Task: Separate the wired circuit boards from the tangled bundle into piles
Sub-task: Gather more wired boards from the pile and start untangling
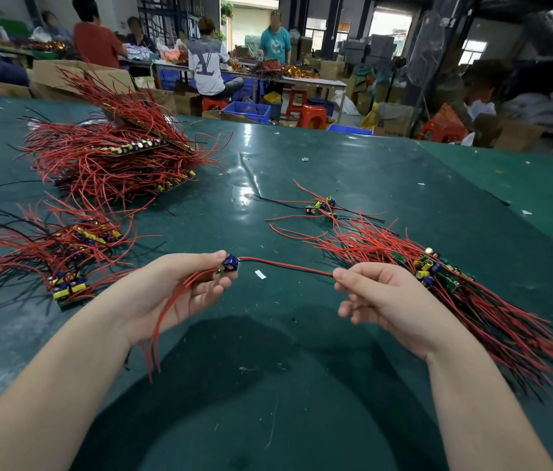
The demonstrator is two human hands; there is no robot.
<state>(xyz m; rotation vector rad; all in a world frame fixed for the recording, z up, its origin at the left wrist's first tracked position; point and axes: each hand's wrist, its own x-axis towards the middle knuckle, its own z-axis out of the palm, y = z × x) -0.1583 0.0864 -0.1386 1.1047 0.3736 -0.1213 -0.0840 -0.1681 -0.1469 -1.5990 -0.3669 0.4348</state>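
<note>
My left hand [180, 283] sits just left of the frame's centre, palm turned up, thumb and fingers curled round a small circuit board [229, 265] with a blue part on top; several red leads [166, 317] spill out of the palm and hang down toward the lower left. From the board one red wire [285, 265] runs to the right, stretched above the table, into my right hand [383, 300], whose thumb and forefinger pinch its end while the other fingers curl loosely beneath. Both forearms reach up from the bottom corners of the frame. Just behind and to the right of my right hand lies the tangled bundle [438, 277] — green boards with yellow and blue parts, red wires fanning toward the lower right edge. A little above it, right of centre, a few loose boards [321, 205] lie apart with red and black leads. At the left edge is a pile of boards [71, 263] with red and black wires, and in the upper left a much larger stacked heap [122, 154] bristling with red wire. All of it rests on a dark green table [302, 171], shiny, with small white scraps [260, 274] scattered about — one lies right under the stretched wire. Across the top of the frame are people at other benches, red stools [310, 115], blue crates [247, 112] and cardboard boxes [390, 120]. A seated person's grey shirt [205, 68] carries a large pale letter-like mark that I cannot read with certainty.
</note>
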